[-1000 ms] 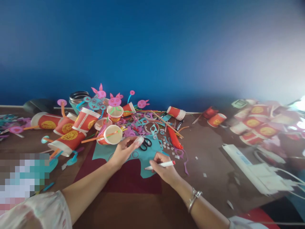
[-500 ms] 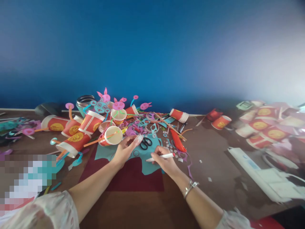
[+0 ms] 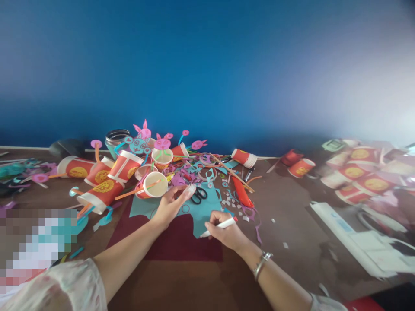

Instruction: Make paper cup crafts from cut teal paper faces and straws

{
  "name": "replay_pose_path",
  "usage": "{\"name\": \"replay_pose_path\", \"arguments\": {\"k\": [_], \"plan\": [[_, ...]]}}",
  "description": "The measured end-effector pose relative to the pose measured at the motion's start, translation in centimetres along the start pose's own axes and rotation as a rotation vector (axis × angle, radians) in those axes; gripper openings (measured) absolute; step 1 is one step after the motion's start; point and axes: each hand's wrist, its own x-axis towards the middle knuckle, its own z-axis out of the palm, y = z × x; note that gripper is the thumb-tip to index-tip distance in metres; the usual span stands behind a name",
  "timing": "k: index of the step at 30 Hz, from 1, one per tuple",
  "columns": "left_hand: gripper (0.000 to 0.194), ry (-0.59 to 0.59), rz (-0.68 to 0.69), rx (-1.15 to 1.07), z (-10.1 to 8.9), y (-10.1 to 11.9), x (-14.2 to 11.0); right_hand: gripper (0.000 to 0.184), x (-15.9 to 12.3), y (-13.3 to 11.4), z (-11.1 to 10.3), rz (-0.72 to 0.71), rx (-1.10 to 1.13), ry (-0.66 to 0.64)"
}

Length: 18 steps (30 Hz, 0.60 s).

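My right hand [image 3: 223, 226] grips a white marker [image 3: 223, 223] with a red end. The marker's tip points down at the lower edge of a light blue sheet [image 3: 201, 220]. My left hand [image 3: 173, 203] is closed on a small whitish object [image 3: 190, 190] just above that sheet; its kind is unclear. Black-handled scissors [image 3: 199, 195] lie on the sheet beside this object. A drawn circle [image 3: 185, 209] shows on the blue paper. Under it lies a dark red sheet [image 3: 194, 250] on the brown table.
Red paper cups [image 3: 103, 192] with straws and paper animal faces crowd the left. Paper scraps [image 3: 210, 162] and a red-orange tool [image 3: 241, 192] lie beyond my hands. More cups [image 3: 365, 172] and a white power strip [image 3: 343, 231] are at the right. A blue wall [image 3: 207, 73] rises behind.
My right hand has moved down and slightly toward me with the marker, from over the blue sheet to its lower edge. My left hand has hardly moved.
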Motion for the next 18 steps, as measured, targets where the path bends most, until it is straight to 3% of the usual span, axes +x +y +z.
{"name": "replay_pose_path", "arguments": {"k": [18], "plan": [[0.052,0.020,0.001,0.001,0.08,0.22,-0.11,0.021,-0.14,0.18,0.10,-0.036,-0.044,-0.005]]}}
